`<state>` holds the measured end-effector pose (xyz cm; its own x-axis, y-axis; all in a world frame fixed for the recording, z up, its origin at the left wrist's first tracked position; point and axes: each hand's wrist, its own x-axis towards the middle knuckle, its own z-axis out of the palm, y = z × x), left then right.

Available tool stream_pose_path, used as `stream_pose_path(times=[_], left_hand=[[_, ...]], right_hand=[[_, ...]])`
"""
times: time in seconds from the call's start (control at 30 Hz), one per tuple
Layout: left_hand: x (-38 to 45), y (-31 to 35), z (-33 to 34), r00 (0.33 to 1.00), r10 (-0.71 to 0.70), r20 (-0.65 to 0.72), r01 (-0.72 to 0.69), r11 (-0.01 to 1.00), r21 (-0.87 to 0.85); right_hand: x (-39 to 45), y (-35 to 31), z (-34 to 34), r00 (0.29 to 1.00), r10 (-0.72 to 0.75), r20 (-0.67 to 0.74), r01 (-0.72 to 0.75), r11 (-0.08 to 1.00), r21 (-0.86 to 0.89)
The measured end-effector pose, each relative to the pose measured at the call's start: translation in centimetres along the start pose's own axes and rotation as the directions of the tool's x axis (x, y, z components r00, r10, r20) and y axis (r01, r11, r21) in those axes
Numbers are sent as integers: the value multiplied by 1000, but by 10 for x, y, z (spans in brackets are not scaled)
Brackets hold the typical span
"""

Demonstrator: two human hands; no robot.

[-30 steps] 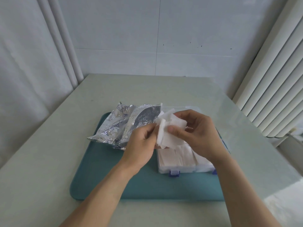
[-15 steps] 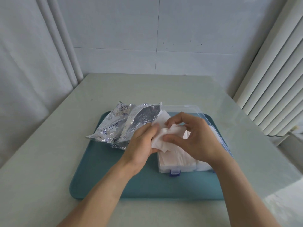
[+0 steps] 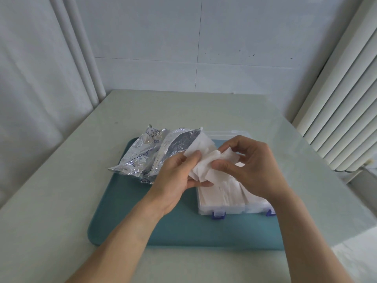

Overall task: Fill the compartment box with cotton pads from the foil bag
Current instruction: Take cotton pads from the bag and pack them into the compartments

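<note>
White square cotton pads (image 3: 206, 168), a crumpled handful, sit at the tray's centre, gripped between the left hand (image 3: 176, 176) and right hand (image 3: 253, 166). At five o'clock, one clear plastic compartment box (image 3: 222, 203) holds packed pads. At ten o'clock lies one silver foil bag (image 3: 151, 154). One teal tray (image 3: 126, 211).

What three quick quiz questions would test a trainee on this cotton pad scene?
1. True or false: both hands grip cotton pads.
2. Which side of the compartment box is the foil bag on? A left, B right.
3. Fill in: box and bag lie on a teal ____.

Key: 1 true: left hand and right hand pinch them. 2 A. 3 tray.
</note>
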<state>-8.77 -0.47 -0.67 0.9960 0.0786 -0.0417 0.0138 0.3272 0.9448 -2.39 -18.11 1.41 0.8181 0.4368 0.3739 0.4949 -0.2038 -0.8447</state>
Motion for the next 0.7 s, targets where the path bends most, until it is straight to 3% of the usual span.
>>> stream_pose_path(times=[0.3, 0.4, 0.57, 0.7], left_hand=[[2, -3, -3, 996, 82, -45, -77, 992, 100], [-1, -1, 0, 998, 64, 26, -67, 989, 130], [-3, 1, 1, 999, 9, 35, -9, 1000, 14], [-3, 4, 2, 1000, 19, 1, -19, 999, -29]], right_hand=[[-1, 1, -5, 996, 48, 78, -54, 996, 75], [-1, 1, -3, 993, 87, 78, -89, 996, 22], [0, 0, -1, 995, 104, -2, -104, 994, 36], [-1, -8, -4, 991, 132, -35, -124, 976, 180]])
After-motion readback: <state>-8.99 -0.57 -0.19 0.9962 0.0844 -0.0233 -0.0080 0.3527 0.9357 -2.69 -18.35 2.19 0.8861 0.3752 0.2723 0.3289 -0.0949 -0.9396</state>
